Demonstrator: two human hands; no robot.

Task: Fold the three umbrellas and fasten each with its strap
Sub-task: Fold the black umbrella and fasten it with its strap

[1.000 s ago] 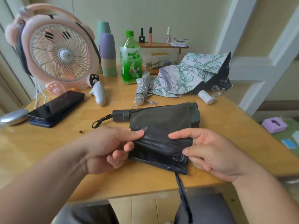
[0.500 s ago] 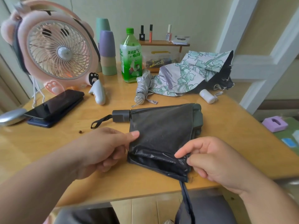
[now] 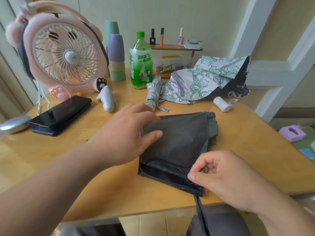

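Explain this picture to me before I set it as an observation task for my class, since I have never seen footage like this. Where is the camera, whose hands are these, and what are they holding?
There is no machine here. A person wears a wide-angle camera on the head, looking forward and down, so you see their own arms reaching away from you. The left hand lies with straight fingers on the left end of the black umbrella, which lies part folded on the wooden table. The right hand pinches the canopy's near edge, close to where the strap hangs over the table's edge. Behind lie a bundled silver umbrella and a loose floral umbrella. A pink fan, a green bottle and a phone share the table.
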